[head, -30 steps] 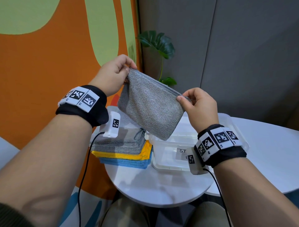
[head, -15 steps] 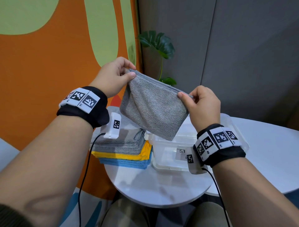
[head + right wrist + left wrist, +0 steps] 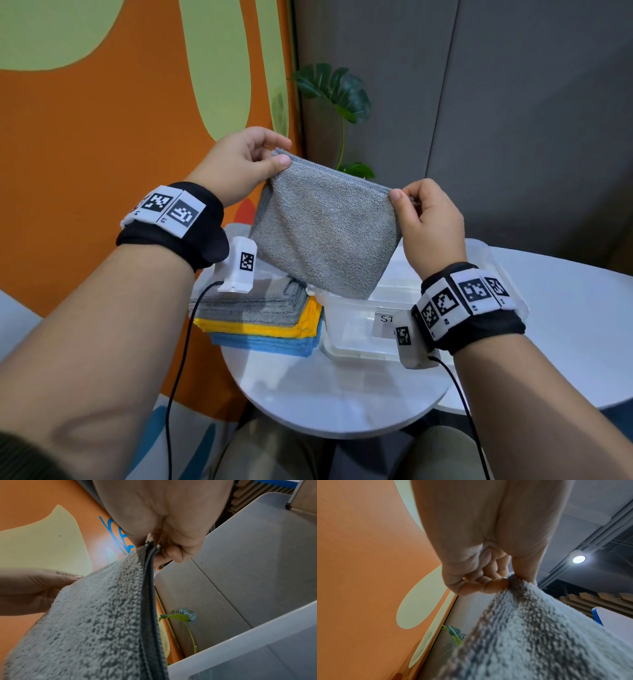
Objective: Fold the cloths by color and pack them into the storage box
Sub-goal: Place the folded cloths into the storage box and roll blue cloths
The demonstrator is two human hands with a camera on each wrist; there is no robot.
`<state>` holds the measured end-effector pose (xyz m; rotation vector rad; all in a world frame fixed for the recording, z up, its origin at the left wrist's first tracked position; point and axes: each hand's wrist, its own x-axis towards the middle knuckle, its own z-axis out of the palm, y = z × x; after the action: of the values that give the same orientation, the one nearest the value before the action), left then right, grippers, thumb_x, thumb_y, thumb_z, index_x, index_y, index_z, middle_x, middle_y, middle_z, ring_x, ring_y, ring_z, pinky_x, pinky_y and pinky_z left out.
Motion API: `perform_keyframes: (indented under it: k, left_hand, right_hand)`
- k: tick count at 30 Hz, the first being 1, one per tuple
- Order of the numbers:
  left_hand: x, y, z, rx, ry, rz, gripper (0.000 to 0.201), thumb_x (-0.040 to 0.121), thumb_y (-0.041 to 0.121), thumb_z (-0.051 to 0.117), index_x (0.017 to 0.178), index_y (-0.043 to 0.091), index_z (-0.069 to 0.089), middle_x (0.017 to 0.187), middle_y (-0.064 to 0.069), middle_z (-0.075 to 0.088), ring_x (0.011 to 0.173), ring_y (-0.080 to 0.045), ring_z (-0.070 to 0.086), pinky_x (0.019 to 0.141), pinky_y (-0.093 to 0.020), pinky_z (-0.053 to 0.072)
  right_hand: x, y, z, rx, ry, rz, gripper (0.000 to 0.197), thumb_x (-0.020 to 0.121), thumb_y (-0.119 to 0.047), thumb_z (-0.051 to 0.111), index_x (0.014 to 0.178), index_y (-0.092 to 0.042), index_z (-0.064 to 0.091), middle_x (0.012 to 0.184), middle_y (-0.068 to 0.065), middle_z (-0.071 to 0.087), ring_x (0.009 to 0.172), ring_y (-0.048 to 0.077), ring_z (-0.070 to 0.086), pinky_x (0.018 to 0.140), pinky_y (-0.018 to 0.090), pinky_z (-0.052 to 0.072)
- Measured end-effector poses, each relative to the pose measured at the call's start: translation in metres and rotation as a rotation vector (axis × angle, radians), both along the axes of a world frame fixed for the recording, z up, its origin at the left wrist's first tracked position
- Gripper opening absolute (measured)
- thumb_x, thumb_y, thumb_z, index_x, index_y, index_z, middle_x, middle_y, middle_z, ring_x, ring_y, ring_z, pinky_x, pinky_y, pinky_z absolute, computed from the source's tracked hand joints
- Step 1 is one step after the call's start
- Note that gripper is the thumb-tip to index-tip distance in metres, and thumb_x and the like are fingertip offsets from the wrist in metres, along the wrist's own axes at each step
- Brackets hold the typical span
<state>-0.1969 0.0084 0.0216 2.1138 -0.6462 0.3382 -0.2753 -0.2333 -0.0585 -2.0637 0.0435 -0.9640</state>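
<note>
A grey terry cloth (image 3: 325, 236) hangs doubled over in the air above the table. My left hand (image 3: 239, 164) pinches its top left corner (image 3: 513, 582) between thumb and fingers. My right hand (image 3: 428, 219) pinches the top right corner (image 3: 149, 547), where two stitched edges lie together. Below it stands a clear plastic storage box (image 3: 356, 329) with a label. A stack of folded cloths (image 3: 260, 315) lies left of the box: grey on top, yellow in the middle, blue at the bottom.
The stack and box sit on a small round white table (image 3: 325, 394); a larger white table (image 3: 565, 325) adjoins at the right. A potted plant (image 3: 337, 92) stands behind, between an orange-and-green wall and grey panels.
Both hands have lowered the cloth slightly and levelled its top edge; the left hand came down and the grip on both corners stays the same.
</note>
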Motion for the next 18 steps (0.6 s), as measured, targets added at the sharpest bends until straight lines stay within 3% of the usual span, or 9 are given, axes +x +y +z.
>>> perform_keyframes:
  k: [3,5,8,11,14,18]
  left_hand:
    - [0.0,-0.001,0.0,0.024,0.005,-0.012,0.013,0.092,0.018,0.062,0.104,0.019,0.067,0.085,-0.007,0.064,0.082,-0.013,0.057,0.086,-0.038,0.048]
    - [0.001,-0.002,0.001,0.037,0.0,-0.005,0.005,0.091,0.02,0.063,0.092,0.022,0.068,0.089,-0.01,0.066,0.082,-0.015,0.058,0.086,-0.042,0.049]
    - [0.002,-0.006,0.004,0.061,0.001,0.007,0.008,0.09,0.024,0.065,0.084,0.029,0.064,0.084,-0.006,0.063,0.079,-0.017,0.055,0.079,-0.037,0.047]
    - [0.003,-0.012,0.007,0.085,0.025,-0.008,0.009,0.091,0.026,0.063,0.083,0.03,0.06,0.079,0.001,0.062,0.073,-0.013,0.055,0.075,-0.033,0.046]
    - [0.004,-0.016,0.007,0.099,0.034,0.0,0.011,0.094,0.022,0.06,0.086,0.029,0.058,0.073,0.003,0.061,0.064,-0.007,0.053,0.065,-0.026,0.043]
    - [0.002,-0.021,0.009,0.053,0.058,-0.033,0.011,0.091,0.016,0.065,0.087,0.025,0.06,0.075,0.002,0.063,0.074,-0.011,0.058,0.076,-0.028,0.046]
  right_hand:
    - [-0.001,0.0,0.0,0.026,0.059,0.041,0.015,0.097,-0.027,0.05,0.091,-0.014,0.053,0.069,-0.012,0.049,0.067,0.006,0.046,0.061,0.021,0.028]
    - [-0.001,-0.001,0.0,0.028,0.067,0.023,0.015,0.098,-0.026,0.049,0.094,-0.012,0.055,0.069,-0.013,0.049,0.071,0.011,0.047,0.061,0.021,0.028]
    - [-0.001,-0.003,0.0,0.042,0.057,-0.006,0.015,0.097,-0.025,0.049,0.098,-0.015,0.06,0.074,-0.012,0.056,0.079,0.012,0.052,0.067,0.02,0.033]
    - [-0.003,-0.004,0.0,0.077,0.031,0.014,0.014,0.096,-0.023,0.051,0.102,-0.024,0.063,0.079,-0.013,0.061,0.079,0.005,0.055,0.072,0.017,0.039]
    - [-0.004,-0.008,0.001,0.1,0.033,0.013,0.011,0.094,-0.023,0.055,0.091,-0.024,0.066,0.074,-0.016,0.059,0.077,0.004,0.055,0.073,0.018,0.041]
    - [-0.004,-0.014,0.001,0.112,0.046,-0.032,0.011,0.093,-0.025,0.057,0.086,-0.02,0.064,0.071,-0.015,0.057,0.077,0.007,0.054,0.068,0.016,0.035]
